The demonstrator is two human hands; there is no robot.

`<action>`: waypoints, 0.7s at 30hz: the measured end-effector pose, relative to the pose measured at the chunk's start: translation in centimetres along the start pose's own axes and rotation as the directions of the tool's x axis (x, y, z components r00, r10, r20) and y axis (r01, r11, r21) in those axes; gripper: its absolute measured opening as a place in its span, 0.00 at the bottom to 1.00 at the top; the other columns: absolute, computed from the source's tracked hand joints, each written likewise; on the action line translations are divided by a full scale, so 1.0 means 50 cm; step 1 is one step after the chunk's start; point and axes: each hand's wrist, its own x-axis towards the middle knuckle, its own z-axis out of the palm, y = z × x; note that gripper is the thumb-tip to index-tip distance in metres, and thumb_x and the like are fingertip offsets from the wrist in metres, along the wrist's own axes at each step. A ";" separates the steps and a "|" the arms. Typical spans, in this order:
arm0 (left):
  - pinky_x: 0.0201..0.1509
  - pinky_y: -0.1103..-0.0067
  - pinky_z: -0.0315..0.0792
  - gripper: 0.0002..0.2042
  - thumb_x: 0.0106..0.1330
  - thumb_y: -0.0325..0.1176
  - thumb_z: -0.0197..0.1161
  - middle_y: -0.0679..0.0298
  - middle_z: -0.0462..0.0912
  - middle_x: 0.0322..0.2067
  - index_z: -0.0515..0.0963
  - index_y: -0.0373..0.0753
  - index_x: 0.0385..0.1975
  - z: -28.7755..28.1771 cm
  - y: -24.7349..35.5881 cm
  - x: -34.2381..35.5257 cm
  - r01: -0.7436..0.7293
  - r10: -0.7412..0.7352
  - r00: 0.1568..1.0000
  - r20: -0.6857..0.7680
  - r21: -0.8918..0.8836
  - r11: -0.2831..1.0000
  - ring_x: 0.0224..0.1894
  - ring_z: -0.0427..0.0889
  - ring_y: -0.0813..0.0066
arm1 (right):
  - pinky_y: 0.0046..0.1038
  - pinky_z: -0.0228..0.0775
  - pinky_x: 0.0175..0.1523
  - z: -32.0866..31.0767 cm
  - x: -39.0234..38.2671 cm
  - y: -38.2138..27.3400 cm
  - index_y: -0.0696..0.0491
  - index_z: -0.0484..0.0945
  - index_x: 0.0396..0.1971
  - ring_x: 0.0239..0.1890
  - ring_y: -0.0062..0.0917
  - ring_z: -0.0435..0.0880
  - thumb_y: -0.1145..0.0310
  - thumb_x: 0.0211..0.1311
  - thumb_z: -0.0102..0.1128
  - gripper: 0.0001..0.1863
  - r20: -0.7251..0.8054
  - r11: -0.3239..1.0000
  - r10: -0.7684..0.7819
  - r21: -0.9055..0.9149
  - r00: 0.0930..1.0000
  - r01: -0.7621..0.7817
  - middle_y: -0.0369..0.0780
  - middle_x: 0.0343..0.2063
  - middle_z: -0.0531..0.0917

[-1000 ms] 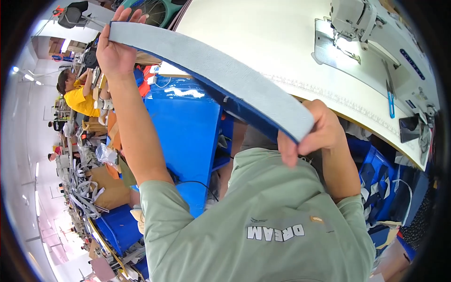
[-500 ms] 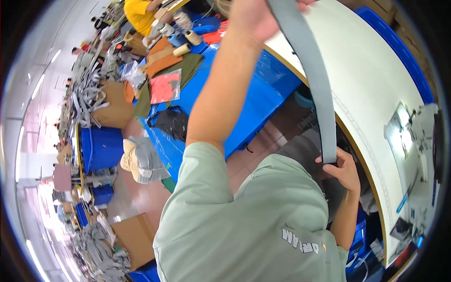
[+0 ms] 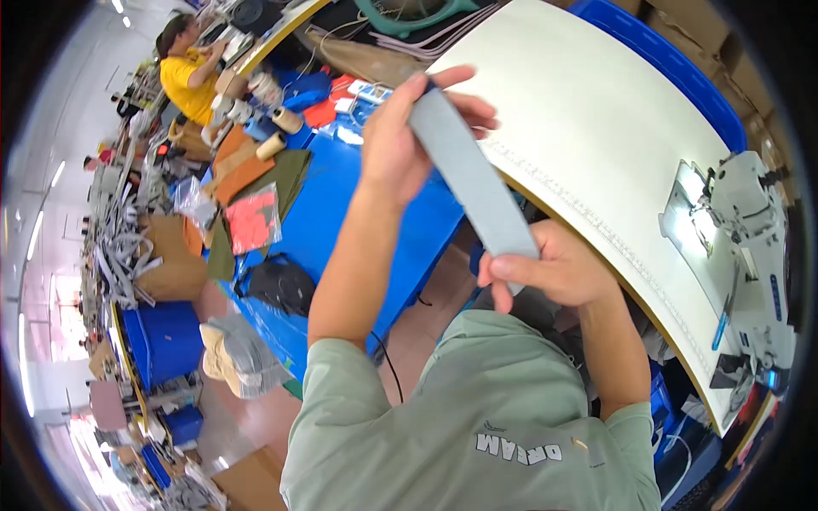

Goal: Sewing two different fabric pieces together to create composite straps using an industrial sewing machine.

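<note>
A long, flat light grey-blue strip (image 3: 469, 175) slants between my hands, its pale face turned up and its upper end dark at the tip. My left hand (image 3: 400, 140) holds that upper end, thumb along the near edge and some fingers reaching past the far side. At the lower end, my right hand (image 3: 550, 268) is closed on the strip, thumb across its face. The strip is held in the air over the gap between a blue work surface (image 3: 336, 234) and the white sewing table (image 3: 562, 94), whose sewing machine (image 3: 737, 200) stands to my right.
Thread cones (image 3: 285, 121), orange and olive pieces (image 3: 239, 166), bagged red pieces (image 3: 254, 217) and a black bag (image 3: 281, 285) lie on the blue surface. A person in yellow (image 3: 186, 77) works beyond. Left are blue bins (image 3: 166, 341), cardboard and heaped straps; a blue tray (image 3: 716, 102) borders the white table.
The strip swung from slanting to near-vertical, then back to a steeper slant, looking shorter now. Both hands still grip it; my left hand has come right from its first position. The view has turned.
</note>
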 end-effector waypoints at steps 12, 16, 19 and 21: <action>0.27 0.83 0.69 0.16 0.71 0.44 0.68 0.70 0.84 0.27 0.89 0.36 0.42 0.118 -0.142 0.288 0.031 -0.041 0.999 0.000 0.636 0.771 0.25 0.77 0.83 | 0.23 0.75 0.39 -0.034 -0.136 0.117 0.58 0.80 0.42 0.29 0.19 0.85 0.54 0.81 0.48 0.21 -0.565 0.925 0.002 0.315 0.825 0.213 0.40 0.26 0.87; 0.31 0.82 0.73 0.14 0.76 0.40 0.60 0.68 0.84 0.29 0.88 0.38 0.45 0.283 -0.326 0.380 0.084 -0.338 0.911 0.236 0.696 0.713 0.24 0.76 0.80 | 0.25 0.76 0.46 -0.069 -0.249 0.160 0.58 0.80 0.42 0.33 0.22 0.86 0.55 0.81 0.47 0.21 -0.724 0.909 0.005 0.290 0.690 0.298 0.41 0.29 0.88; 0.33 0.80 0.74 0.13 0.76 0.40 0.60 0.65 0.84 0.26 0.87 0.38 0.38 0.380 -0.453 0.403 0.087 -0.512 0.811 0.284 0.806 0.586 0.24 0.77 0.79 | 0.25 0.77 0.45 -0.078 -0.327 0.213 0.59 0.79 0.42 0.34 0.21 0.86 0.56 0.82 0.47 0.20 -0.786 0.871 0.146 0.390 0.601 0.299 0.41 0.30 0.88; 0.32 0.79 0.74 0.14 0.75 0.41 0.61 0.64 0.83 0.25 0.85 0.36 0.34 0.432 -0.513 0.391 0.040 -0.546 0.772 0.325 0.832 0.553 0.23 0.77 0.78 | 0.25 0.77 0.46 -0.071 -0.367 0.253 0.60 0.79 0.42 0.35 0.21 0.86 0.56 0.82 0.47 0.20 -0.814 0.837 0.180 0.422 0.552 0.349 0.41 0.31 0.88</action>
